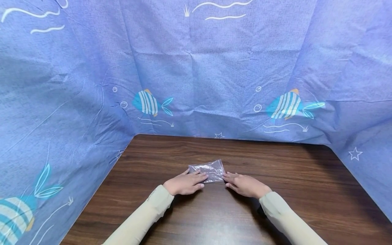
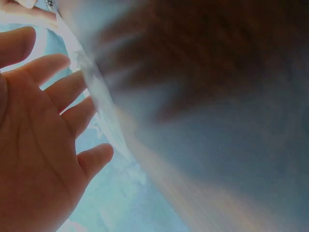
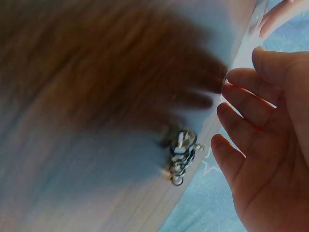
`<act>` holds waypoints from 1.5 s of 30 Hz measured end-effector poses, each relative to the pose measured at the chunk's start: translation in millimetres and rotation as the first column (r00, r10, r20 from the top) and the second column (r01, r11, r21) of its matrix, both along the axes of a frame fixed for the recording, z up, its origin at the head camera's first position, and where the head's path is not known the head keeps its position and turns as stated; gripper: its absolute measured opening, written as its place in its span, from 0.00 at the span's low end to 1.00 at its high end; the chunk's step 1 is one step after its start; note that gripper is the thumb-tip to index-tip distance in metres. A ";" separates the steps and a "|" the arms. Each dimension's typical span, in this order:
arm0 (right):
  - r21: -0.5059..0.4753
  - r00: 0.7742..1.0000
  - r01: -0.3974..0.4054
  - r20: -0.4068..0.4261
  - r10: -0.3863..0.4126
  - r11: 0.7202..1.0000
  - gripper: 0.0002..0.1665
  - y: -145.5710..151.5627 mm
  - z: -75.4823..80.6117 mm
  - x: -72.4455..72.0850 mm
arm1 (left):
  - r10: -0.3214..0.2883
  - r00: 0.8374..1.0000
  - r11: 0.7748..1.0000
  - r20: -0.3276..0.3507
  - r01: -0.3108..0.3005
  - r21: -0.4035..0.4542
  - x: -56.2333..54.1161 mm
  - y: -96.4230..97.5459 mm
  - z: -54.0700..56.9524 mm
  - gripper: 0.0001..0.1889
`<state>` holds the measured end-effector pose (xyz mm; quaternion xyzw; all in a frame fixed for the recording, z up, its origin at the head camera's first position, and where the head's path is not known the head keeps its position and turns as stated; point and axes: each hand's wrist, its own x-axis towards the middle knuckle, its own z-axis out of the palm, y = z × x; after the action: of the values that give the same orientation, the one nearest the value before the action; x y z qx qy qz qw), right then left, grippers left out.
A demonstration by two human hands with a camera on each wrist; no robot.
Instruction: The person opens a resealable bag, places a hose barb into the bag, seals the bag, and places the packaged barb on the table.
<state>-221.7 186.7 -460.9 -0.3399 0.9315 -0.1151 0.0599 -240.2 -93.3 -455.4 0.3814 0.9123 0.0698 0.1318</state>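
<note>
A clear, crinkled plastic bag [image 1: 214, 169] lies flat near the middle of the brown wooden table [image 1: 294, 177]. My left hand [image 1: 186, 182] rests over its left part, fingers spread and straight. At the bag's right edge are the fingertips of my right hand [image 1: 246, 184], palm down with the fingers extended. In the right wrist view, a small shiny cluster of metal rings or chain links [image 3: 182, 154] sits on the table beyond the right fingertips. The right hand hides that metal cluster in the head view.
Blue cloth [image 1: 220, 75] printed with fish and stars hangs behind the table and along both sides. The table's far edge [image 1: 232, 139] meets this cloth. Pale sleeves [image 1: 134, 221] cover both forearms.
</note>
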 end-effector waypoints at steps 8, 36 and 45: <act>-0.004 1.000 -0.009 0.004 0.009 1.000 0.25 -9.0 -2.3 5.6 | 0.041 0.999 0.999 0.030 -0.042 0.011 -3.1 -6.1 -0.1 0.26; -0.371 0.987 0.076 -0.102 -0.122 0.926 0.16 -11.0 -8.8 -15.4 | 0.277 0.959 0.905 -0.060 -0.239 0.351 -20.1 33.3 7.0 0.12; -0.499 0.924 0.365 0.093 -0.370 0.786 0.16 -15.1 -9.0 -32.8 | 0.318 0.918 0.690 0.239 -0.397 0.605 -21.2 60.1 -2.8 0.14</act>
<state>-254.5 171.6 -469.9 -0.1563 0.9163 -0.3639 -0.0598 -261.4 -33.2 -458.2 0.2134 0.8798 0.4237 0.0294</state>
